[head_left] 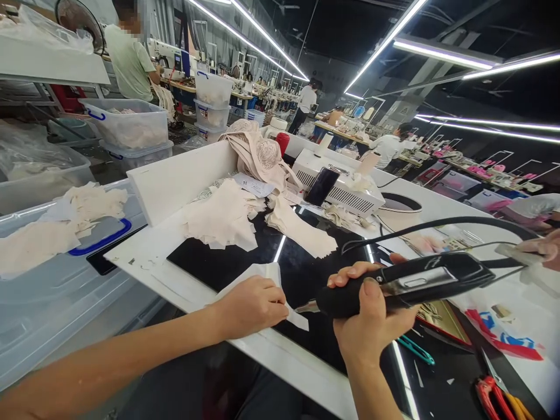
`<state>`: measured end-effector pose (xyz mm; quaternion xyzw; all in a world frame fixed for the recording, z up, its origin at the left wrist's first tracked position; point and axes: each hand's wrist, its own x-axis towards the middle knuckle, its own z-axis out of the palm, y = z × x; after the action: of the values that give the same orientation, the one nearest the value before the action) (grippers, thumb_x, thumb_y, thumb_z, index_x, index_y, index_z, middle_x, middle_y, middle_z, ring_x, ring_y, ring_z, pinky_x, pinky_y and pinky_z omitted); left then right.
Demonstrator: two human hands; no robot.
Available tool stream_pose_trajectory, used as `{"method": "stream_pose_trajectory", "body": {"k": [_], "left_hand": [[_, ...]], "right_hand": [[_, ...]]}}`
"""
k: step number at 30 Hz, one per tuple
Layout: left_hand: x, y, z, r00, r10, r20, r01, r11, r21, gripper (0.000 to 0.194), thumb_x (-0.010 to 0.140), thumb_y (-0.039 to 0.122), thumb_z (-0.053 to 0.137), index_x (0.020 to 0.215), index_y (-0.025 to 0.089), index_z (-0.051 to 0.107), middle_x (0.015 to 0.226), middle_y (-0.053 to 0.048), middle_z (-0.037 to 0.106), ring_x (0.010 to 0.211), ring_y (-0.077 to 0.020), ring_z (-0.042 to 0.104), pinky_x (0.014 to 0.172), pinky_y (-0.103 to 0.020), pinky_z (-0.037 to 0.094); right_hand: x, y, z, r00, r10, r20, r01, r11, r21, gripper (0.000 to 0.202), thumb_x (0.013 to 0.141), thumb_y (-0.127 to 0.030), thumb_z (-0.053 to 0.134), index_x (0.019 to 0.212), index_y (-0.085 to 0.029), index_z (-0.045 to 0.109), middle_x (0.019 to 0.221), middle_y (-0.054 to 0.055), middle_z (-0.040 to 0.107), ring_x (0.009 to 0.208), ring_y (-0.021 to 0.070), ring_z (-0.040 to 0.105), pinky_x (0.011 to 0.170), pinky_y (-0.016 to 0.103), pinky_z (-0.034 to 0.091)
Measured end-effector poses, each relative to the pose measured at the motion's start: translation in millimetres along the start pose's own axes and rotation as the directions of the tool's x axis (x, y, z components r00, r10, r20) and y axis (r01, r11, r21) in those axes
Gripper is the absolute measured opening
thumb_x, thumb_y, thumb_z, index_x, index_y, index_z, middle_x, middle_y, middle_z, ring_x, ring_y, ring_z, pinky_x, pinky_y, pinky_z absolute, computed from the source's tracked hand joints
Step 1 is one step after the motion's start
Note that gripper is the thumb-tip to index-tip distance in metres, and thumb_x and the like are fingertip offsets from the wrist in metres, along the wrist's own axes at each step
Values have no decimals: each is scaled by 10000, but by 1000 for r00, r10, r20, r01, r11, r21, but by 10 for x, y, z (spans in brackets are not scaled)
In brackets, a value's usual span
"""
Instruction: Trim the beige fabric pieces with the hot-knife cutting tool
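Observation:
My left hand (254, 306) is closed on a pale fabric piece (274, 277) near the front edge of the black glass top (306, 274). Wrapped round a black handheld tool (406, 286) with a cable is my right hand (371, 309); the tool's metal tip points left at the fabric. Beyond my hands lie a stack of beige fabric pieces (223, 219) and a longer beige piece (301, 228).
Red-handled scissors (490, 396) and a teal tool (415, 350) lie at the right front. A phone (322, 185) leans on a white machine (341, 181) at the back. Plastic bins (131, 125) stand left. Another person's hand (542, 248) is at the right edge.

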<state>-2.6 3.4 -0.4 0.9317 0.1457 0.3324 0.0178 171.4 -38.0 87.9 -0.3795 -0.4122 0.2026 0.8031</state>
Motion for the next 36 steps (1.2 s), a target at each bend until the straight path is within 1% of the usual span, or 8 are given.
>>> {"method": "stream_pose_trajectory", "body": {"k": [6, 11, 14, 17, 21, 30, 36], "left_hand": [[2, 7, 22, 1000, -15, -20, 15, 1000, -6, 188, 1033, 142, 618, 860, 187, 675, 866, 1, 702, 807, -144, 627, 747, -295, 475], [3, 12, -3, 1000, -13, -11, 13, 1000, 7, 187, 1018, 132, 637, 838, 181, 656, 870, 3, 696, 805, -145, 617, 761, -296, 477], [-4, 13, -13, 1000, -12, 3, 12, 1000, -6, 198, 1014, 125, 641, 824, 182, 649, 870, 0, 695, 820, -147, 623, 772, -295, 474], [-11, 12, -8, 1000, -15, 9, 15, 1000, -19, 196, 1014, 113, 632, 830, 180, 650, 866, -2, 693, 821, -150, 628, 770, -297, 464], [-8, 4, 4, 1000, -8, -2, 8, 1000, -24, 202, 1007, 93, 610, 827, 175, 650, 871, 1, 693, 809, -156, 623, 752, -304, 457], [-15, 0, -17, 1000, -17, 10, 18, 999, -49, 137, 1012, 120, 640, 899, 184, 681, 903, 3, 707, 843, -165, 631, 775, -314, 466], [0, 2, -38, 1000, -16, 6, 16, 998, -57, 158, 1036, 141, 621, 893, 179, 676, 911, 10, 711, 853, -162, 642, 793, -318, 474]], "right_hand": [[-23, 38, 2, 1000, -9, 7, 10, 1000, -7, 494, 812, -243, 808, 1247, -294, 580, 783, -63, 631, 598, 135, 600, 573, 307, 579], [7, -6, -9, 1000, 2, 6, -2, 1000, -28, 483, 819, -212, 793, 1243, -297, 577, 785, -61, 646, 596, 137, 609, 565, 306, 582], [58, -55, -64, 998, -55, -19, 54, 998, -41, 464, 811, -196, 773, 1227, -275, 585, 765, -58, 647, 578, 138, 588, 541, 299, 570], [89, -75, -135, 995, -102, -23, 101, 994, -47, 468, 805, -214, 777, 1226, -272, 582, 761, -59, 648, 566, 138, 574, 517, 293, 557], [63, -53, -171, 996, -85, -2, 85, 995, -56, 471, 809, -223, 780, 1235, -275, 587, 775, -60, 649, 578, 142, 586, 519, 301, 564], [7, -10, -106, 998, -64, 9, 65, 996, -53, 461, 834, -224, 774, 1247, -286, 578, 785, -64, 643, 581, 137, 601, 547, 308, 572], [-4, -19, -109, 999, -48, -4, 48, 998, -50, 462, 841, -239, 790, 1246, -294, 574, 798, -62, 638, 597, 128, 609, 566, 300, 577]]}}
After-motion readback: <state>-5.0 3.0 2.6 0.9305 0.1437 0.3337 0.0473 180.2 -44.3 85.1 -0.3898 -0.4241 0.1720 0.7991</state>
